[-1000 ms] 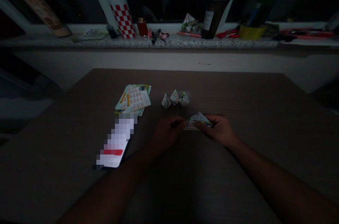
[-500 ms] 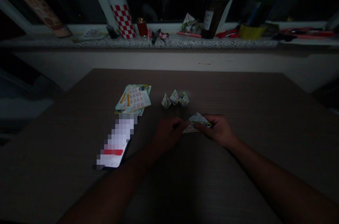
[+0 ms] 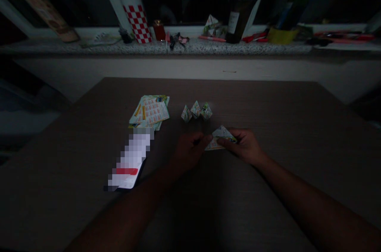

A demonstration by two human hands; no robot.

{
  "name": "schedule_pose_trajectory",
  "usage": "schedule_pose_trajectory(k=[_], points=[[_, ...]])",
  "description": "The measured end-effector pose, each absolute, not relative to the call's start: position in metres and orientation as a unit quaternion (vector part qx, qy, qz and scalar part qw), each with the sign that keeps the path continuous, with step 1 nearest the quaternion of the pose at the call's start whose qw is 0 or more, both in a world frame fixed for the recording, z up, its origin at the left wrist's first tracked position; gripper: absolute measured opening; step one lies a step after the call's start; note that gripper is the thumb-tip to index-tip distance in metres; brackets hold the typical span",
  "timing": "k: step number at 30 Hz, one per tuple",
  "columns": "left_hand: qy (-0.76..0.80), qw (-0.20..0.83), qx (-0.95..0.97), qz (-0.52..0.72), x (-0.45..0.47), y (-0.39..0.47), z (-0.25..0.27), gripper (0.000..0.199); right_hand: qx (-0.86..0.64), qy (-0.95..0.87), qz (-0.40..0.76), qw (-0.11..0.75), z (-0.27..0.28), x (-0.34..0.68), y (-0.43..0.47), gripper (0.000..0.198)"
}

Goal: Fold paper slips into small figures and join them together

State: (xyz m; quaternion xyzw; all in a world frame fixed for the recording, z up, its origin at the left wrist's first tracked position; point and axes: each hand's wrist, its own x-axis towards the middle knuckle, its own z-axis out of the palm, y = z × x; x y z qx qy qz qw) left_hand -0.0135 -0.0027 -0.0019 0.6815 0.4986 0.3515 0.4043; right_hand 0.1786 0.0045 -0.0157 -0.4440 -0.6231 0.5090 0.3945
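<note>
Between my two hands is a printed sheet of paper (image 3: 220, 133), partly folded, with a pointed top corner and a straight lower edge. My left hand (image 3: 192, 149) pinches its left end between thumb and fingers. On the right side, my right hand (image 3: 245, 145) grips it, thumb lying across the front and fingers behind. Just beyond the hands stand three small folded paper pieces (image 3: 196, 110) with pointed tips, side by side in a row. A pile of printed paper sheets (image 3: 154, 111) lies farther left.
A phone (image 3: 131, 160) with a lit, blurred-out screen lies on the brown table (image 3: 268, 105), left of my left forearm. Behind the table, a stone windowsill (image 3: 196, 47) carries a red-and-white checkered bottle (image 3: 138, 22), a dark labelled bottle (image 3: 238, 22), a small red jar (image 3: 159, 30) and pens.
Almost nothing differs. Both hands keep hold of the folded paper in the same spot, and the camera view has shifted very slightly.
</note>
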Motion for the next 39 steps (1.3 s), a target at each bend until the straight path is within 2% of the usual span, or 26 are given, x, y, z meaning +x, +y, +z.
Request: schedule_pose_trajectory(k=[4, 11, 16, 27, 30, 36, 39], points=[[0.493, 0.401, 0.684, 0.359, -0.014, -0.003, -0.001, 0.039, -0.435, -0.61, 0.53, 0.398, -0.02, 0.18, 0.006, 0.029], [0.507, 0.408, 0.655, 0.383, -0.019, 0.001, -0.004, 0.042, -0.413, -0.5, 0.581, 0.491, -0.025, 0.184, 0.014, 0.03], [0.504, 0.464, 0.614, 0.393, -0.019, 0.003, -0.007, 0.045, -0.427, -0.49, 0.569, 0.504, -0.021, 0.182, 0.016, 0.027], [0.484, 0.543, 0.573, 0.378, -0.022, 0.006, -0.016, 0.043, -0.369, -0.557, 0.552, 0.499, -0.028, 0.176, 0.012, 0.051], [0.485, 0.514, 0.61, 0.357, -0.021, 0.004, -0.015, 0.043, -0.372, -0.587, 0.525, 0.492, -0.024, 0.177, 0.011, 0.044], [0.479, 0.381, 0.735, 0.291, -0.018, 0.002, -0.004, 0.042, -0.371, -0.645, 0.453, 0.491, -0.015, 0.179, 0.01, 0.026], [0.478, 0.315, 0.77, 0.281, -0.018, 0.005, -0.003, 0.025, -0.41, -0.64, 0.438, 0.48, -0.018, 0.179, 0.01, 0.025]])
